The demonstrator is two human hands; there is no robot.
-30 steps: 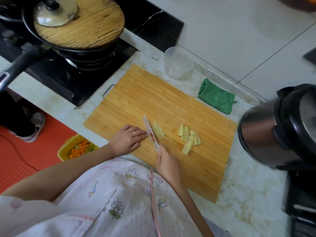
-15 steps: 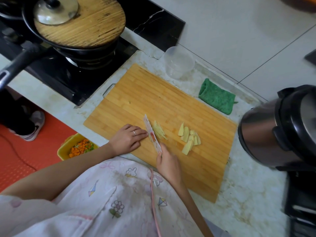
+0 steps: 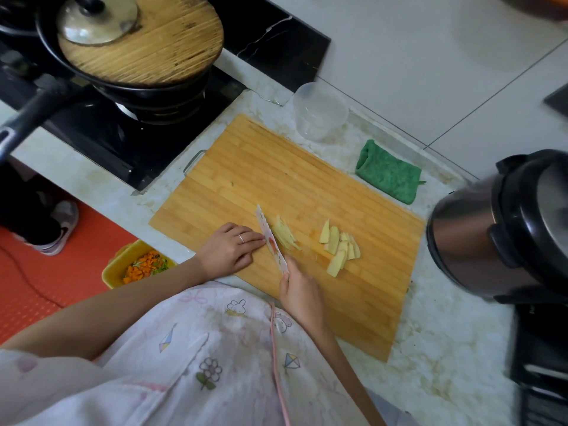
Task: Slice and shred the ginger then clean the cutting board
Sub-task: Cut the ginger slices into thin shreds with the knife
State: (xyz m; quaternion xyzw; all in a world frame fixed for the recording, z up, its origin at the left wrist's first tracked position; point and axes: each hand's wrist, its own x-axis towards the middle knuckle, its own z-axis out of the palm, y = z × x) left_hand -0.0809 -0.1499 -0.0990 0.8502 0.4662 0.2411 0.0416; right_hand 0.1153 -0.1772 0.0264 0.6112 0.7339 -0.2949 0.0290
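Observation:
A bamboo cutting board [image 3: 276,167] lies on the marble counter. Near its front edge is a small heap of thin ginger shreds [image 3: 285,232], and to the right a pile of ginger slices [image 3: 339,245]. My right hand [image 3: 299,290] grips the handle of a white patterned knife [image 3: 272,241], whose blade stands on the board just left of the shreds. My left hand [image 3: 229,251] rests flat on the board, fingers straight, fingertips against the blade's left side. A folded green cloth [image 3: 388,172] lies beyond the board's right corner.
A clear plastic cup [image 3: 319,110] stands behind the board. A black pan with a wooden lid [image 3: 138,41] sits on the stove at left. A steel and black cooker [image 3: 498,226] stands at right. A yellow tub of chopped carrot [image 3: 140,265] sits below the counter edge.

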